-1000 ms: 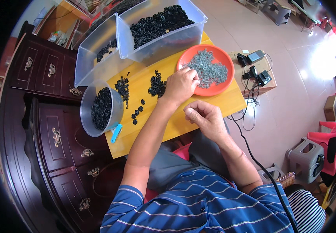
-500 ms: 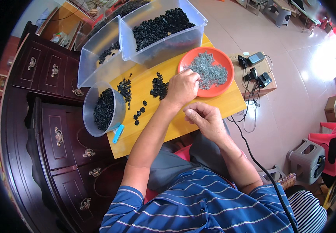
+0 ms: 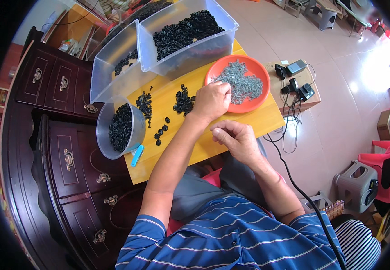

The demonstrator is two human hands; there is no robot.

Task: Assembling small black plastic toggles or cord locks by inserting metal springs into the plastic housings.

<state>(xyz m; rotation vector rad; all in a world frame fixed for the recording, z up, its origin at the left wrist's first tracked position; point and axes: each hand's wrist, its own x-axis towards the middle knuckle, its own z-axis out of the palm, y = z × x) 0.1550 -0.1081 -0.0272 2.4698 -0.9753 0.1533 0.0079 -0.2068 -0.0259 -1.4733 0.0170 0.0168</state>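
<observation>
My left hand (image 3: 210, 101) reaches over the near left rim of an orange-red plate (image 3: 260, 70). Its fingers are bent together beside a heap of small grey metal pieces (image 3: 245, 85), possibly screws; what they pinch is hidden. Just below, off the table's near edge, my right hand (image 3: 235, 140) has thumb and forefinger pressed together. Anything between them is too small to make out. Left of my left hand lies a pile of small black parts (image 3: 183, 101). Several black pieces (image 3: 160, 133) form a short row near my left forearm.
Two clear plastic bins (image 3: 190, 59) with black ring-like parts stand at the yellow table's (image 3: 195, 150) far side. A clear tub (image 3: 137, 121) of black parts and a light-blue tool (image 3: 137, 155) are at left. Chargers (image 3: 297, 67) and cables lie on a box at right.
Both hands stay almost in place, fingers still closed. My right hand has shifted very slightly left. The whole view has moved a little; the piles look the same.
</observation>
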